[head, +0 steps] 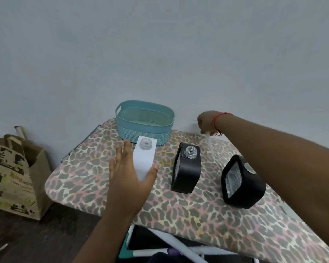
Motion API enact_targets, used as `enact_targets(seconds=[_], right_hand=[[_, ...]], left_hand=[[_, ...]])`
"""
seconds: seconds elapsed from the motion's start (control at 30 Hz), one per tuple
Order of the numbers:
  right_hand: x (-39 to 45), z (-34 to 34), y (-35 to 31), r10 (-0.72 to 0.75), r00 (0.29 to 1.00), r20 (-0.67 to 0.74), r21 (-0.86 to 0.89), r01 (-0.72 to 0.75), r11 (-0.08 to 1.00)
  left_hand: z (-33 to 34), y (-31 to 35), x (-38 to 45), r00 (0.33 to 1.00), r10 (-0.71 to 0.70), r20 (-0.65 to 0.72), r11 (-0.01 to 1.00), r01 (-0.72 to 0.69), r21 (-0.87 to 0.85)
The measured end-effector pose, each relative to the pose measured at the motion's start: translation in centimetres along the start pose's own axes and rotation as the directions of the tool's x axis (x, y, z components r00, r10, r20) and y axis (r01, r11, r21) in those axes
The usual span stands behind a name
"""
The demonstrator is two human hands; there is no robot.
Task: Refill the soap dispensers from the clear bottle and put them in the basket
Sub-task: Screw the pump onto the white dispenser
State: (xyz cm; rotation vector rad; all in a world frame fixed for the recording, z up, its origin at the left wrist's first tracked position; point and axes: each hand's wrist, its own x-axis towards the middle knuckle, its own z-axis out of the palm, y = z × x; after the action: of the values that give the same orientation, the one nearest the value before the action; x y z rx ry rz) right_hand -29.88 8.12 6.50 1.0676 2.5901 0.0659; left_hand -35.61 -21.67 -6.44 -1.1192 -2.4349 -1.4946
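A white soap dispenser (144,160) stands uncapped on the leopard-print board (179,205), its clear threaded neck open. My left hand (129,179) is spread around its lower part, fingers straight on the left side and thumb by the right side. To its right an uncapped black dispenser (187,173) stands upright. Another black dispenser (241,185) sits tilted at the right, partly behind my right forearm. My right hand (207,121) is raised near the back right and pinches a pump top whose pale tube (209,143) hangs down. The teal basket (122,120) stands at the back with nothing in it.
A brown printed paper bag (11,177) stands on the dark floor left of the board. The wall is right behind the basket. White frame legs (179,242) show under the board's near edge.
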Motion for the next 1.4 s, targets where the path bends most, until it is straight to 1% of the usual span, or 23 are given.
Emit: enact_targets(seconds=[0.07,0.17,0.2,0.3,0.4,0.47,0.53,0.67,0.83,1.0,1.17,1.4], right_hand=[[-0.9,-0.8,0.1,-0.011,0.982,-0.186,0.199,0.049,0.979],[-3.1,-2.3,-0.3,-0.002,0.9,-0.436,0.4,0.195,0.896],[-3.8,-2.6,-0.5,0.001,0.871,-0.491,0.446,0.25,0.859],[-7.0,-3.5,-1.9,-0.005,0.764,-0.646,0.5,0.428,0.753],[-9.7,-4.2,-4.0,0.071,0.655,-0.753,0.545,0.559,0.624],[-10.9,-4.3,-5.4,0.141,0.615,-0.776,0.583,0.614,0.532],[-11.8,-4.3,-6.8,0.178,0.595,-0.784,0.601,0.654,0.459],[-13.0,-3.4,-9.2,0.163,0.596,-0.787,0.605,0.691,0.395],[-13.2,-2.0,-10.9,0.152,0.596,-0.788,0.609,0.719,0.336],[-12.9,-0.5,-11.9,0.097,0.612,-0.785,0.601,0.714,0.359],[-12.3,2.0,-12.9,0.046,0.656,-0.754,0.619,0.685,0.384],[-11.9,4.1,-14.1,0.042,0.714,-0.698,0.686,0.652,0.322]], left_hand=[[-0.1,0.2,-0.1,1.0,-0.03,0.004,0.999,0.03,-0.02],[-0.4,0.7,0.0,0.997,-0.067,0.022,0.998,0.068,-0.018],[-0.4,0.9,0.1,0.997,-0.075,0.026,0.997,0.075,-0.013],[-0.9,1.5,0.0,0.996,-0.087,0.016,0.996,0.087,-0.006],[-1.4,1.9,0.3,0.997,-0.075,0.016,0.997,0.075,0.016],[-1.6,2.1,0.5,0.997,-0.077,0.018,0.996,0.077,0.036],[-1.6,2.1,0.8,0.996,-0.088,0.03,0.995,0.086,0.053],[-1.2,1.7,1.0,0.994,-0.076,0.081,0.99,0.066,0.127],[-0.8,1.6,0.8,0.995,-0.066,0.069,0.987,0.055,0.154],[-0.8,1.7,0.6,0.996,-0.059,0.074,0.984,0.045,0.171],[-0.8,1.7,0.4,0.997,-0.044,0.066,0.984,0.032,0.177],[-0.8,1.5,0.4,0.997,-0.051,0.065,0.981,0.038,0.192]])
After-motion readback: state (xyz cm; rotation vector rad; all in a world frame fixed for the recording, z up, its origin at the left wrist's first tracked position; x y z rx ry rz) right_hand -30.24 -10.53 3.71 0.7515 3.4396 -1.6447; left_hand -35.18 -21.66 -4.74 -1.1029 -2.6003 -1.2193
